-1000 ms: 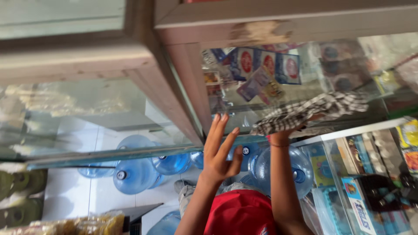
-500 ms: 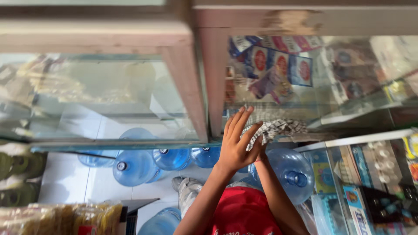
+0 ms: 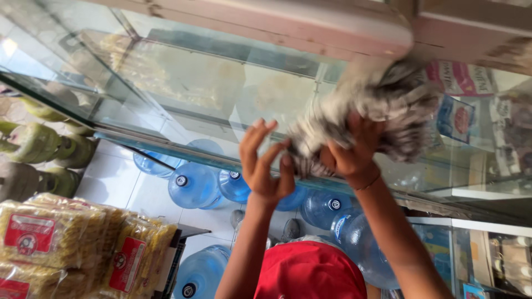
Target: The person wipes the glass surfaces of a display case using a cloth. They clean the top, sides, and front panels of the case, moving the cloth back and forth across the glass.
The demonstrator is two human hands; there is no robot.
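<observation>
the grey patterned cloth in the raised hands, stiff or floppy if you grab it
Probably floppy: the cloth is bunched into soft folds in the right hand. Likely light, since it is held overhead against the glass case. It may snag rather than slide.

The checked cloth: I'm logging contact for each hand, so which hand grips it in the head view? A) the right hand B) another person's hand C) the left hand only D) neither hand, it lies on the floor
A: the right hand clutches the bunched checked cloth against the glass cabinet, while the left hand is open beside it.
</observation>
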